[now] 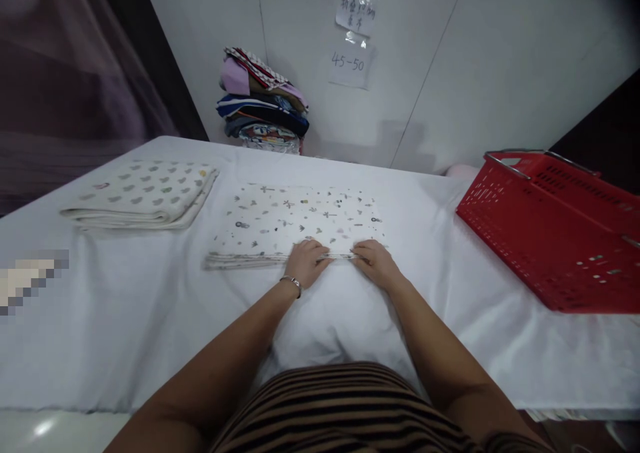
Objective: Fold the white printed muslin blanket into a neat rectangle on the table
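In front of me a white cloth (300, 219) with small dark printed figures lies folded flat in layers. My left hand (307, 263) pinches its near edge around the middle, fingers on top and thumb at the edge. A little to the right, my right hand (376, 261) grips the same near edge close to the cloth's right corner. Both hands are closed on the layered edge, and the thumbs are partly hidden. A second folded cloth (145, 189), white with grey and a few coloured shapes, lies to the left, apart from my hands.
A white-covered table (135, 306) bears everything. On the right stands a red plastic basket (540, 226) with metal handles. Against the wall at the back is a pile of folded clothes (263, 103). Two paper notes (350, 63) are taped to the wall.
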The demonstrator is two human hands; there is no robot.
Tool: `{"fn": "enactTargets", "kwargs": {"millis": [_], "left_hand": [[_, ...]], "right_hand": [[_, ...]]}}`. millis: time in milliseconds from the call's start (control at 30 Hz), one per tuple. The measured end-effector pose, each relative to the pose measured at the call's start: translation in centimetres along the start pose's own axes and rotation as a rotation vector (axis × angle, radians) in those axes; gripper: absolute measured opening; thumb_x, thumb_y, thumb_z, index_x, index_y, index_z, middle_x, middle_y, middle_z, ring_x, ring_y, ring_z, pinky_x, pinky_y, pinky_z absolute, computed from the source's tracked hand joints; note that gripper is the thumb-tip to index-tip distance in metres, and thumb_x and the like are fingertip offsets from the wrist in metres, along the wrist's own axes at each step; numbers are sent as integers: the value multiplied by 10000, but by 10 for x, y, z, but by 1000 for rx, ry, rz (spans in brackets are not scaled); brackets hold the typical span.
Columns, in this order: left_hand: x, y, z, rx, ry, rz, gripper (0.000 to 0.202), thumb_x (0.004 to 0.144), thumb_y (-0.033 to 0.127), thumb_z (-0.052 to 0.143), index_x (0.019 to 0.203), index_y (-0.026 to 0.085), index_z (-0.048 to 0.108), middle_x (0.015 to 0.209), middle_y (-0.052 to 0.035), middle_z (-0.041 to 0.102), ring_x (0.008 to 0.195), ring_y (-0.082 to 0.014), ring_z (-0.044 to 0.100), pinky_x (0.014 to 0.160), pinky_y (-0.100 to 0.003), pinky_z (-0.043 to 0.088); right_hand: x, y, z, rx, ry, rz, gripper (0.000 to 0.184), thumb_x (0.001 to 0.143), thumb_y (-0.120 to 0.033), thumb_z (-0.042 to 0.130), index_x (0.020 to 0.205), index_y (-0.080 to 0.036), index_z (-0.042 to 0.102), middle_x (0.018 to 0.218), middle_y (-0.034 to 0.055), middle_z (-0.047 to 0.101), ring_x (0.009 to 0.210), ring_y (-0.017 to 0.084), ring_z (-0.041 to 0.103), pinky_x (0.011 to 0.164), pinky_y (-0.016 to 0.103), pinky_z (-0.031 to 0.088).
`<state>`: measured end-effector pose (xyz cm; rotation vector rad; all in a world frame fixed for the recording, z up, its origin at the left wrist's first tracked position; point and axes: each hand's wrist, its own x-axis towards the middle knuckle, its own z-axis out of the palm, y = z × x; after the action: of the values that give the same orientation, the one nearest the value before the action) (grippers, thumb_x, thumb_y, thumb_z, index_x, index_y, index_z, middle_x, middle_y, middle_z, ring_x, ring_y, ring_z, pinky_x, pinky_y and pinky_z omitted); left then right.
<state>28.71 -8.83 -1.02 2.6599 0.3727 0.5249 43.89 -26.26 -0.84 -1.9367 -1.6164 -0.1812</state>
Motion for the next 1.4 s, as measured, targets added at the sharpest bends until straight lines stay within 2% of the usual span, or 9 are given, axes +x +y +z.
{"fn": "enactTargets", "kwargs": {"millis": [300, 533, 733, 933, 1100, 1300, 1400], "left_hand": [[5, 5, -3, 40, -21, -5, 210, 860, 320, 476, 886, 228, 662, 897, -31, 625, 887, -192, 511, 783, -362, 388], [6, 4, -4, 168, 92, 91, 267, 897, 323, 404, 911, 209, 645, 920, -46, 629, 883, -193, 505, 756, -349, 372], [2, 3, -1, 282, 75, 188, 243, 885, 298, 438, 829, 225, 663, 843, -39, 635, 857, -199, 500, 721, -348, 349], [1, 5, -2, 286, 125, 179, 256, 891, 308, 423, 856, 223, 661, 860, -45, 632, 847, -189, 498, 716, -338, 357], [4, 7, -5, 289, 87, 157, 270, 897, 307, 404, 856, 216, 655, 870, -49, 634, 863, -196, 505, 731, -342, 358], [13, 8, -13, 258, 126, 150, 277, 903, 299, 381, 894, 219, 646, 916, -70, 630, 888, -207, 496, 762, -368, 340], [11, 6, -14, 282, 52, 209, 266, 896, 263, 396, 850, 217, 654, 860, -69, 627, 867, -204, 498, 753, -367, 338]], "right_hand": [[1, 2, 3, -19, 18, 40, 205, 896, -293, 495, 968, -215, 670, 981, 73, 649, 922, 197, 554, 823, 361, 456], [5, 0, 6, -114, 147, 47, 212, 912, -267, 466, 985, -212, 658, 1023, 74, 644, 952, 203, 542, 825, 364, 429], [3, 3, 9, -170, 59, 4, 167, 885, -248, 525, 909, -227, 690, 969, 52, 660, 900, 195, 541, 776, 343, 423], [3, 3, 9, -169, 104, 23, 180, 895, -256, 511, 929, -210, 681, 967, 59, 658, 894, 187, 539, 768, 324, 416], [4, 3, 10, -178, 52, 39, 183, 898, -268, 505, 929, -217, 678, 932, 59, 661, 861, 189, 543, 754, 324, 409], [11, 0, 7, -195, 181, 96, 211, 913, -276, 472, 991, -238, 664, 1072, 73, 625, 987, 211, 514, 820, 358, 386], [9, 1, 9, -206, 86, 70, 194, 899, -281, 502, 955, -248, 685, 1028, 69, 637, 963, 212, 516, 794, 356, 387]]}}
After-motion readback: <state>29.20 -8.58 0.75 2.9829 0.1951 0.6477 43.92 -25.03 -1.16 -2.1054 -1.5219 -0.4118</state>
